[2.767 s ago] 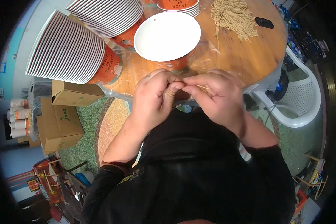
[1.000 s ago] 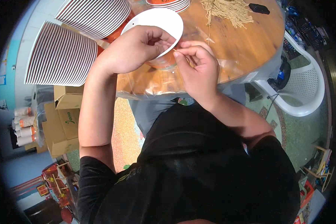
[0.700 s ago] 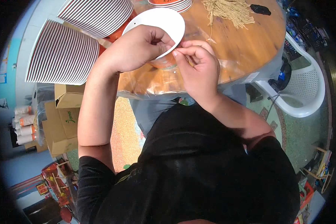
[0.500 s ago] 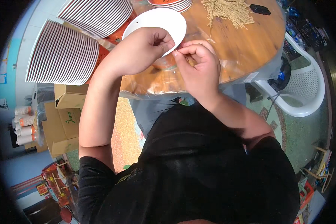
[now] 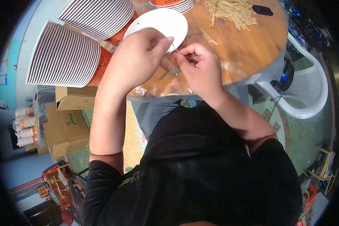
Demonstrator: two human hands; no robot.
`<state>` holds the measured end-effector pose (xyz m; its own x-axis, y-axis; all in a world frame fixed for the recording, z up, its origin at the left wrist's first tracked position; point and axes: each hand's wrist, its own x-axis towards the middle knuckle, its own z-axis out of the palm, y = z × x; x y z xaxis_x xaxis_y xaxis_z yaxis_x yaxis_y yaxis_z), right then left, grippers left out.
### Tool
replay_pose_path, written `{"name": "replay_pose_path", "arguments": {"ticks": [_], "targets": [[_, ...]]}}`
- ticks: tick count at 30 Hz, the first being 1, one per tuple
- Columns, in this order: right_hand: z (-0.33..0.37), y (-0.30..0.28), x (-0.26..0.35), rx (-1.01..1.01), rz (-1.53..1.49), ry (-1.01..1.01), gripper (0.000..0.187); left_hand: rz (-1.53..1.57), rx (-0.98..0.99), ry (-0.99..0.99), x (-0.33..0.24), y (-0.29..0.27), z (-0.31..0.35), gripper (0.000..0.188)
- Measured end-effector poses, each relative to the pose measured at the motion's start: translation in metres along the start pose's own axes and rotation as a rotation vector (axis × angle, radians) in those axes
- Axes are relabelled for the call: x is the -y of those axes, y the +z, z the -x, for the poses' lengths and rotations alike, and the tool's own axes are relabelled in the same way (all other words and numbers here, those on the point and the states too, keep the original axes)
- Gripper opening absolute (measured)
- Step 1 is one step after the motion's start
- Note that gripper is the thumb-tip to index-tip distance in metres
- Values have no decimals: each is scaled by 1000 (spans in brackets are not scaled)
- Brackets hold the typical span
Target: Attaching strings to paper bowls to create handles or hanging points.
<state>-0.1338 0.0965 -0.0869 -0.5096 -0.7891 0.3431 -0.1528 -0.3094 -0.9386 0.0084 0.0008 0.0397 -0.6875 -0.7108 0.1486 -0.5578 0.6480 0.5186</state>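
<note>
A paper bucket lies tilted on the table, its white inside facing me and a small dark hole near its rim. Across its near left side reaches my left hand, closed, thumb and finger at a short piece of tan cord; its other fingers are hidden. My right hand is just right of the rim, with thumb and forefinger pinched on the same cord between the two hands. Beyond, a bundle of tan cords lies on the table, one strand trailing toward me.
Two tall stacks of nested orange buckets with white rims, a near stack and a far stack, lie at the left. More buckets sit behind. A black object lies beside the cords. Cardboard boxes and a white chair flank the wooden table.
My left thumb has lifted from the bucket's rim, and that hand and forearm have shifted a little right. A short length of cord now shows between my hands. My right hand has barely moved.
</note>
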Motion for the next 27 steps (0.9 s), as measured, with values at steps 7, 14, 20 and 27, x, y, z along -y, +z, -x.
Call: {"name": "replay_pose_path", "arguments": {"ticks": [7,14,20,27], "targets": [[-2,0,0,15,-38,23,11,248,250,-103,-1,6,-7,27],[-3,-4,-1,70,-75,103,10,371,37,-84,-2,24,7,18],[-13,-23,12,231,-214,162,10,407,-176,49,5,33,13,21],[-48,-70,61,511,326,80,17,485,-182,-7,15,37,12,21]]}}
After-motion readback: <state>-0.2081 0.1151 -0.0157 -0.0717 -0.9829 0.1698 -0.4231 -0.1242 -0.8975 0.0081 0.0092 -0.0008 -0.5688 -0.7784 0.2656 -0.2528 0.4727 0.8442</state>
